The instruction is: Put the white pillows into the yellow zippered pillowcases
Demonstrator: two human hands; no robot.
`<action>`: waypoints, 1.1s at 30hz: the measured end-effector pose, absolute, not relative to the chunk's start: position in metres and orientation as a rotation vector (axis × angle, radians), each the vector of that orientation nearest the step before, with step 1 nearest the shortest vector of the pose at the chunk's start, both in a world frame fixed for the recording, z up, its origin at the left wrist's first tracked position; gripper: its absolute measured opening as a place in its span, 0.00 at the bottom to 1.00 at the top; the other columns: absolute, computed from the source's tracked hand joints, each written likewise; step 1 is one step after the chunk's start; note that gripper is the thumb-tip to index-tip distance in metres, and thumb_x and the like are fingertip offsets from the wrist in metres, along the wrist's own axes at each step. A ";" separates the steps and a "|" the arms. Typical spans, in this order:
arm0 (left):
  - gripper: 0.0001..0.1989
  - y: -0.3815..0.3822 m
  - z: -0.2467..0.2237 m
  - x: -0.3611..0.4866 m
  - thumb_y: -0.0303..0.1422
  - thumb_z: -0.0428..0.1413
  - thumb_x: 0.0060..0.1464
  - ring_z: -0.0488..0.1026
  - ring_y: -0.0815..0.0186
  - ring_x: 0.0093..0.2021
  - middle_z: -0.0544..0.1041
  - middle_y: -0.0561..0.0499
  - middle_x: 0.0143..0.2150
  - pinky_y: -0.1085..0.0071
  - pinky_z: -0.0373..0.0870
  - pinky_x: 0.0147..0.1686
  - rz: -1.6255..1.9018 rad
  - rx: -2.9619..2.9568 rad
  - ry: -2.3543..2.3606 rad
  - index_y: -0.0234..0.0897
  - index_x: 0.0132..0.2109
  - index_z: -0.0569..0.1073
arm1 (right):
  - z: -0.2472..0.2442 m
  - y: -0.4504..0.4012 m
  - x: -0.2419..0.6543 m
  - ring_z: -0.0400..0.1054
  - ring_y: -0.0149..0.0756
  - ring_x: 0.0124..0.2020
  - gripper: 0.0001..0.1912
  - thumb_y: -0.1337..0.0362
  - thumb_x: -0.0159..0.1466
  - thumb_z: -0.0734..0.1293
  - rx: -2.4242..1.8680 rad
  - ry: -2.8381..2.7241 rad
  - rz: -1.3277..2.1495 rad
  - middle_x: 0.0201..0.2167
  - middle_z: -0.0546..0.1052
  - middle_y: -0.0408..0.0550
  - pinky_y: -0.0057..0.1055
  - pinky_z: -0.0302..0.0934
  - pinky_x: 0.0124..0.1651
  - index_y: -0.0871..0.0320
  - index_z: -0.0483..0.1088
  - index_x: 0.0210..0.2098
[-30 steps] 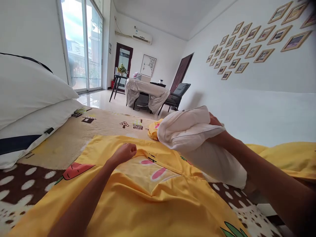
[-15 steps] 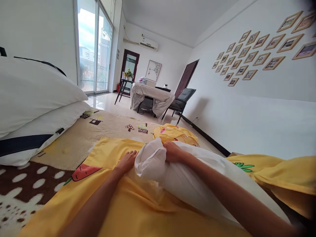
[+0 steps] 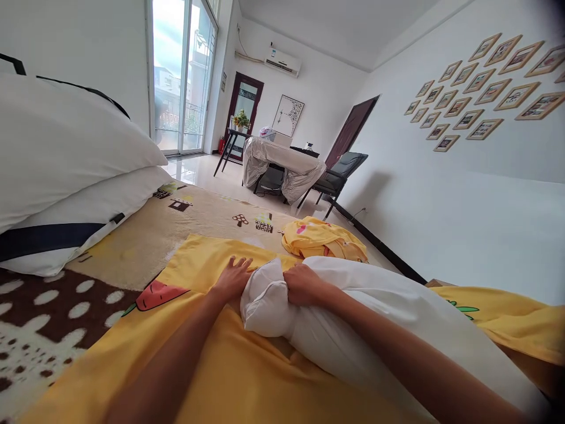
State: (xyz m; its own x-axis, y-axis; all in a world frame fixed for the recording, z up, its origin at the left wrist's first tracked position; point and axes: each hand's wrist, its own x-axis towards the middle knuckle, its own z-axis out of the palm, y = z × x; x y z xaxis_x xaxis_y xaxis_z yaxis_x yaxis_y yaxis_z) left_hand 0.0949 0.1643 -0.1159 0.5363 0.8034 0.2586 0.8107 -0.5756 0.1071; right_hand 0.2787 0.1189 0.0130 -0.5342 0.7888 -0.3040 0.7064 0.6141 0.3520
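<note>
A soft white pillow (image 3: 379, 294) lies across yellow cloth (image 3: 194, 347) printed with a carrot. My right hand (image 3: 304, 285) is closed round the pillow near its bunched end (image 3: 267, 300), with the fingers bent into the fabric. Just left of that end, my left hand (image 3: 232, 280) rests on the yellow cloth with its fingers spread. Its thumb side, next to the pillow, is partly hidden.
White pillows (image 3: 75, 153) with dark bands are stacked at left on a patterned blanket (image 3: 212, 218). Crumpled yellow fabric (image 3: 324, 238) lies beyond my hands, more yellow cloth (image 3: 512, 318) at right. A covered table (image 3: 282, 154) and a black chair (image 3: 339, 176) stand farther off.
My left hand's fingers have spread out on the yellow cloth. My right hand keeps its hold on the white pillow, whose bunched end has sunk lower. The view has shifted slightly.
</note>
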 end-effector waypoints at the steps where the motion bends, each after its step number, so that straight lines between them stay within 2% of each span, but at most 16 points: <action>1: 0.19 0.165 -0.116 0.094 0.33 0.44 0.62 0.58 0.50 0.61 0.61 0.39 0.64 0.45 0.50 0.57 -0.458 -2.710 -1.444 0.46 0.57 0.67 | 0.013 0.117 0.276 0.72 0.43 0.34 0.14 0.63 0.58 0.59 1.176 2.405 0.258 0.34 0.78 0.58 0.32 0.57 0.36 0.62 0.74 0.35; 3: 0.20 0.165 -0.115 0.093 0.33 0.44 0.62 0.58 0.50 0.62 0.60 0.39 0.64 0.45 0.49 0.58 -0.505 -2.686 -1.432 0.48 0.59 0.66 | 0.012 0.116 0.271 0.73 0.43 0.35 0.14 0.63 0.58 0.59 1.151 2.407 0.256 0.34 0.78 0.59 0.32 0.58 0.37 0.62 0.74 0.35; 6: 0.18 0.164 -0.107 0.091 0.30 0.44 0.61 0.62 0.53 0.59 0.64 0.42 0.61 0.48 0.48 0.58 -0.585 -2.693 -1.382 0.49 0.55 0.70 | 0.012 0.117 0.263 0.73 0.45 0.37 0.15 0.63 0.58 0.59 1.119 2.391 0.239 0.36 0.78 0.60 0.33 0.60 0.37 0.63 0.74 0.38; 10: 0.14 0.162 -0.093 0.088 0.27 0.48 0.59 0.67 0.58 0.52 0.74 0.44 0.48 0.52 0.48 0.57 -0.709 -2.719 -1.357 0.44 0.44 0.76 | 0.012 0.127 0.253 0.73 0.46 0.38 0.15 0.62 0.58 0.61 1.089 2.337 0.200 0.37 0.77 0.59 0.33 0.62 0.36 0.62 0.73 0.40; 12: 0.13 0.163 -0.090 0.087 0.27 0.48 0.59 0.68 0.60 0.48 0.77 0.46 0.42 0.54 0.49 0.55 -0.792 -2.725 -1.370 0.42 0.40 0.77 | 0.010 0.131 0.247 0.73 0.45 0.39 0.15 0.62 0.57 0.62 1.075 2.325 0.186 0.37 0.78 0.57 0.32 0.62 0.37 0.61 0.73 0.40; 16: 0.11 0.168 -0.088 0.089 0.28 0.49 0.58 0.70 0.63 0.44 0.78 0.49 0.39 0.59 0.55 0.51 -1.037 -2.684 -1.509 0.41 0.37 0.77 | 0.008 0.134 0.229 0.72 0.45 0.41 0.14 0.62 0.55 0.64 1.015 2.285 0.159 0.38 0.77 0.55 0.34 0.63 0.40 0.58 0.73 0.40; 21: 0.06 0.170 -0.082 0.098 0.26 0.53 0.52 0.70 0.65 0.40 0.77 0.51 0.35 0.66 0.60 0.46 -1.329 -2.585 -1.697 0.37 0.34 0.74 | 0.011 0.133 0.204 0.71 0.45 0.43 0.14 0.64 0.55 0.65 0.947 2.172 0.151 0.40 0.77 0.54 0.36 0.64 0.44 0.59 0.74 0.40; 26: 0.03 0.163 -0.069 0.111 0.27 0.54 0.50 0.69 0.64 0.41 0.76 0.52 0.34 0.65 0.61 0.46 -1.506 -2.492 -1.800 0.37 0.31 0.73 | 0.010 0.131 0.195 0.70 0.45 0.46 0.13 0.67 0.54 0.67 0.922 2.166 0.155 0.41 0.77 0.55 0.35 0.62 0.48 0.61 0.75 0.39; 29: 0.03 0.156 -0.061 0.117 0.28 0.55 0.50 0.68 0.64 0.41 0.75 0.53 0.33 0.66 0.60 0.46 -1.572 -2.465 -1.783 0.38 0.29 0.72 | 0.006 0.126 0.193 0.69 0.47 0.48 0.16 0.69 0.53 0.68 0.905 2.179 0.166 0.43 0.77 0.57 0.37 0.60 0.51 0.62 0.74 0.42; 33: 0.02 0.151 -0.054 0.121 0.28 0.53 0.51 0.69 0.65 0.36 0.74 0.54 0.30 0.66 0.59 0.44 -1.585 -2.437 -1.797 0.37 0.30 0.70 | 0.001 0.114 0.193 0.68 0.48 0.48 0.17 0.68 0.55 0.67 0.971 2.192 0.156 0.45 0.76 0.57 0.40 0.60 0.50 0.60 0.73 0.44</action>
